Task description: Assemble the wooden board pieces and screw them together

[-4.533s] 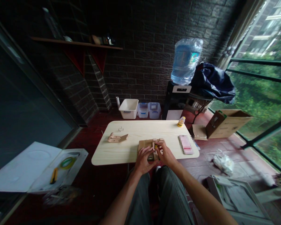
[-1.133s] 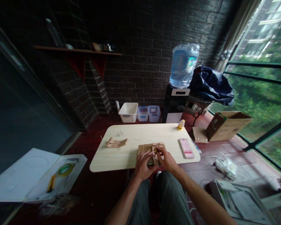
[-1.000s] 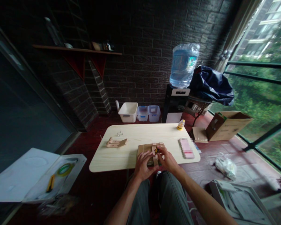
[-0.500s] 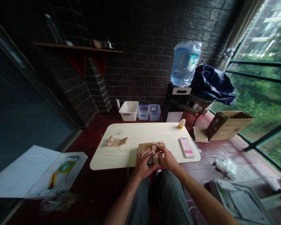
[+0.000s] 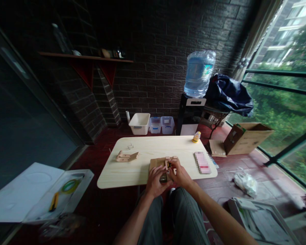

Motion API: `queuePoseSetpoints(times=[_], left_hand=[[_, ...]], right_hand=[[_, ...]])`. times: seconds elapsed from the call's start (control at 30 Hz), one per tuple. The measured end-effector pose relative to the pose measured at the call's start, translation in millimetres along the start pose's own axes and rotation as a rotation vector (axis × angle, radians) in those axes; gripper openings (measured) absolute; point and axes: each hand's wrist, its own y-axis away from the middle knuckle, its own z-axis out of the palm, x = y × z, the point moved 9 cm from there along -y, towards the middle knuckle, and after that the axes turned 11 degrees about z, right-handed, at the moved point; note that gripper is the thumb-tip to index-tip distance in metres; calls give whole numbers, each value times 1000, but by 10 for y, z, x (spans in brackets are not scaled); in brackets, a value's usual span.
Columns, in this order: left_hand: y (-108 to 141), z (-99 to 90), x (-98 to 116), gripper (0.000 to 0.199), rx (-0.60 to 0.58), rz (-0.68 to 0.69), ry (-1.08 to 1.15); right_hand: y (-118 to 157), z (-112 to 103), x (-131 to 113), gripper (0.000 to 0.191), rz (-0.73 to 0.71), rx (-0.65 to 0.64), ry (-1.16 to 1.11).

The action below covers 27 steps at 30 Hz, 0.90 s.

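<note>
At the near edge of the pale table [image 5: 142, 144] lies a brown cardboard box [image 5: 155, 162] with a light tan wooden-looking piece [image 5: 167, 162] across its right part. My left hand [image 5: 156, 180] curls over the box, fingertips and thumb closed about the tan piece. Pinched in my right hand [image 5: 179, 174] is a small dark-and-yellow thing [image 5: 169, 165], held against the tan piece; its kind is too small to make out. My fingers cover much of both. Further left on the table are another tan piece with holes [image 5: 126, 157] and several small metal hooks [image 5: 130, 146].
A yellow-capped bottle [image 5: 196, 137] and a pink, blurred-out rectangle [image 5: 203, 162] are on the table's right. Behind it stand plastic bins [image 5: 140, 128] and a water dispenser [image 5: 191, 112]. An open white case [image 5: 73, 190] is at left, a carton [image 5: 244, 139] at right.
My right hand's fingers have shifted and closed in more over the small dark-and-yellow thing. The left hand keeps its hold. The whole view has tipped up slightly.
</note>
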Motion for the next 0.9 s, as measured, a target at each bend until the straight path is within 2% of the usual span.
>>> queuePoseSetpoints(times=[0.4,0.67,0.9], left_hand=[[-15,-4,-46,55,14,-6,2],[-9,26,-44,54,-29,-10,-1],[-19,-19,-6,55,-3,-14,9]], right_hand=[[-2,76,8,47,4,-37,-8],[14,75,43,46,-5,-13,12],[11,79,3,49,-34,-8,0]])
